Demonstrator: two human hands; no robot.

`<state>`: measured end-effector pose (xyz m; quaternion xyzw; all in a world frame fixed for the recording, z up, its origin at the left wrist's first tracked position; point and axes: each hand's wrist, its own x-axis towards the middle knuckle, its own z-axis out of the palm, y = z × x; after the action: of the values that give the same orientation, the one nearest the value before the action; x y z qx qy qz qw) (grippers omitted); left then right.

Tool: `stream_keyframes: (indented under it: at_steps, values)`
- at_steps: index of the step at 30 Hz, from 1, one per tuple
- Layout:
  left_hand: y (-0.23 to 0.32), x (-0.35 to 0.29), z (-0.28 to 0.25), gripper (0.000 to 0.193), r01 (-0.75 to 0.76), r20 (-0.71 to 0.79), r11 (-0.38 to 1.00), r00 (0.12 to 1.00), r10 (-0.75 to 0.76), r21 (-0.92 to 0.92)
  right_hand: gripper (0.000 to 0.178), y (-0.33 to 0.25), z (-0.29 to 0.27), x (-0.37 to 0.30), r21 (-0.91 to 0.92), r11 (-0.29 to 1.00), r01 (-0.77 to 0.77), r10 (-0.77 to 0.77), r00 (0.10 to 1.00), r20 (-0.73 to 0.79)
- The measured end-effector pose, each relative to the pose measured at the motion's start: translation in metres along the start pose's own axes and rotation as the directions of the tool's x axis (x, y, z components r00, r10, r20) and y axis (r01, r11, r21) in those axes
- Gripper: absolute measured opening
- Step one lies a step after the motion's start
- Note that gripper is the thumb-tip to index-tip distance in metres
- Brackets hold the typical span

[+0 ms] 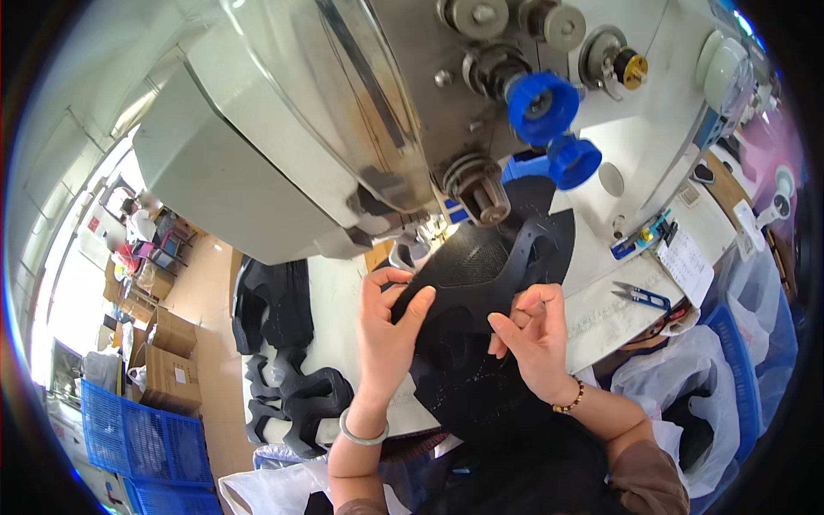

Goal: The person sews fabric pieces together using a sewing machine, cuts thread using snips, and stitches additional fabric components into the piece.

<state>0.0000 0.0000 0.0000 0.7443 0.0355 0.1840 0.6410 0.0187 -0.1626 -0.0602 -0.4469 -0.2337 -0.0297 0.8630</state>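
My left hand (390, 330) pinches the left edge of a black shoe upper (468, 296) between thumb and fingers. The piece has a mesh panel and a smooth curved band, and its far end lies under the sewing machine's head (481, 193). At its right side, my right hand (536, 330) is closed with the fingers curled and the thumb against the black material. What those fingers hold is hidden. Black material with pale specks hangs below the hands toward my lap.
Stacked black cut pieces (287, 305) and curved black parts (300, 399) lie left on the white worktable (330, 322). Thread snips (642, 296) and a written sheet (687, 266) lie right. Blue crates (146, 433), cardboard boxes (167, 378) and a plastic bag (687, 378) stand around. People sit far left.
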Motion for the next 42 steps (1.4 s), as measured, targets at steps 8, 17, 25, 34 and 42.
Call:
stream_keyframes:
  at_steps: [8,17,25,34,42]
  values:
    - [-0.013,-0.002,0.017,0.052,-0.316,-0.113,0.837,0.908,0.403,0.446,0.017,-0.030,-0.021,0.046,0.014,0.825,-0.565,0.546,0.803,0.239]
    - [0.001,0.002,0.018,0.049,-0.372,-0.090,0.770,0.872,0.482,0.519,0.021,-0.033,-0.021,0.053,-0.062,0.857,-0.512,0.508,0.818,0.270]
    - [0.032,0.005,0.013,0.017,-0.345,-0.035,0.751,0.898,0.438,0.563,0.018,-0.062,-0.003,0.063,0.215,0.722,-0.657,0.580,0.745,0.328]
    - [0.019,0.012,0.025,0.012,-0.374,-0.108,0.702,0.836,0.539,0.607,0.016,-0.036,-0.016,0.078,0.048,0.818,-0.573,0.547,0.802,0.241]
    - [0.010,0.014,0.029,0.015,-0.383,-0.119,0.677,0.813,0.570,0.629,0.022,-0.032,-0.019,0.085,-0.155,0.834,-0.530,0.549,0.825,0.131]
